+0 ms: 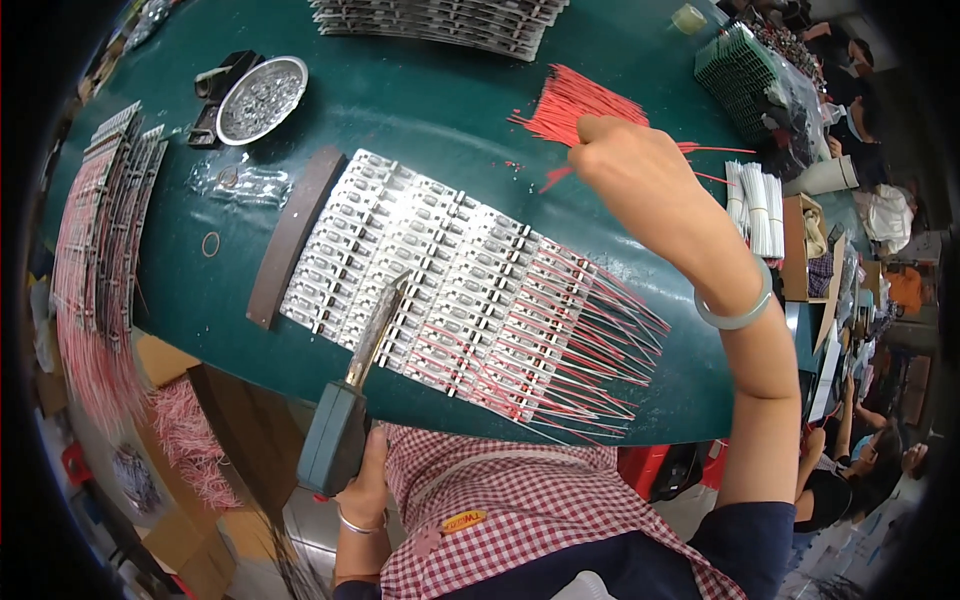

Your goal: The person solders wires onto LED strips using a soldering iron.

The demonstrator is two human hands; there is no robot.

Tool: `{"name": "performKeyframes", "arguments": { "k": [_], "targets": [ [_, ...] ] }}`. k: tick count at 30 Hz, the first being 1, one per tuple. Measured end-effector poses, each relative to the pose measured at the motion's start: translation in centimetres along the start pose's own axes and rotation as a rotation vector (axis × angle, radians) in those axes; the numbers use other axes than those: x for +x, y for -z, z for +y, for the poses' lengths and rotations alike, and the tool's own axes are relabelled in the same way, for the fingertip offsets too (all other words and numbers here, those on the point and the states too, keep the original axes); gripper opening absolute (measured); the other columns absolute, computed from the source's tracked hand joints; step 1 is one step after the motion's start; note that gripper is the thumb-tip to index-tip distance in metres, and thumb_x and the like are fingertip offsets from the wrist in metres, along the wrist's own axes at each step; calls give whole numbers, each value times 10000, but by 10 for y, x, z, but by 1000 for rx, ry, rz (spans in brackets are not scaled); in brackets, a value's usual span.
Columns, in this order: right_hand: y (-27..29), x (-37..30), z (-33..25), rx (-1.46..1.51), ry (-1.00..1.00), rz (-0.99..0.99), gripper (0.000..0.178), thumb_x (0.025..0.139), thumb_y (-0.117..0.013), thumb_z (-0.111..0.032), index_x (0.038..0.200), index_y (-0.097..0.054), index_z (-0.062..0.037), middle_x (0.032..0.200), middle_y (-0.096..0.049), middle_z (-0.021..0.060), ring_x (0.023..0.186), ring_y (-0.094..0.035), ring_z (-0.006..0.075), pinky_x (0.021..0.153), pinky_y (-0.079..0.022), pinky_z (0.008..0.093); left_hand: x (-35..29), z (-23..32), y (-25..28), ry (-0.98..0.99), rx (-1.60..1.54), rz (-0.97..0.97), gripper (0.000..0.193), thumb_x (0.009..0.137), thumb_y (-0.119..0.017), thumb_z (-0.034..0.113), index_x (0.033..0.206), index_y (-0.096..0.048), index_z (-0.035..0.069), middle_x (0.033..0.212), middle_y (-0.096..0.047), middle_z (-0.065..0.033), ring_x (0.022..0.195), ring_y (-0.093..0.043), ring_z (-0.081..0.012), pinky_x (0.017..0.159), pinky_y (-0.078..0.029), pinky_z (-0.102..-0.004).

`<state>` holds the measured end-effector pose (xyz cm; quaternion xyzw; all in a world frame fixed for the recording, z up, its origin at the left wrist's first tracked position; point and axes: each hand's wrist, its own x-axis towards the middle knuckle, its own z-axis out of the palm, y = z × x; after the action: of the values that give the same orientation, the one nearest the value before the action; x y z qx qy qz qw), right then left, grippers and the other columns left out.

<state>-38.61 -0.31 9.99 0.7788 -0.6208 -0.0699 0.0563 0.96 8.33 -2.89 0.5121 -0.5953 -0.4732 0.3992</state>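
Observation:
My left hand (pixel 366 474) is wrapped round the dark green handle of a soldering iron (pixel 345 425). Its long metal tip slants up over a panel of white rectangular pieces with small metal parts (pixel 410 235), set in rows. Red and white wires (pixel 610 345) stick out from the panel's right part. Further off, my right hand (pixel 635 165) is closed at the near edge of a pile of red wires (pixel 580 100). Red wires (pixel 715 150) poke out on both sides of this hand; its fingertips are hidden behind the knuckles.
A brown bar (pixel 295 240) lies along the panel's left edge. Beyond it stands a metal bowl (pixel 262 100) of small shiny parts beside a black holder (pixel 222 90). Stacked wired panels (pixel 105 230) are at the far left, more panels (pixel 440 22) at the back, white wire bundles (pixel 755 210) at right.

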Motion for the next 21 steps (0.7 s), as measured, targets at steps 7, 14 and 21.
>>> {"name": "performKeyframes", "arguments": {
  "k": [7,14,21],
  "targets": [
    [-41,25,-27,-167,24,-274,146,616,-751,5,735,-701,-63,852,-691,137,864,-694,259,677,-570,334,-3,8,-2,25,-64,3,424,864,-677,-64,1275,-570,-48,1183,-660,-151,631,-538,-97,527,-437,-240],
    [-48,5,-32,-146,-103,-90,144,646,-721,-18,784,-724,-58,896,-663,122,864,-655,265,667,-549,339,0,14,-1,31,-43,-11,402,860,-685,-62,1253,-600,-49,1064,-661,-102,631,-533,-94,537,-430,-229],
    [-58,-33,-122,562,-159,420,253,729,-646,29,972,-701,-11,885,-633,85,801,-604,251,645,-513,364,0,15,1,77,-64,-40,390,852,-713,-48,1232,-630,-38,1100,-667,-97,677,-551,-84,580,-449,-220]
  ]
}}
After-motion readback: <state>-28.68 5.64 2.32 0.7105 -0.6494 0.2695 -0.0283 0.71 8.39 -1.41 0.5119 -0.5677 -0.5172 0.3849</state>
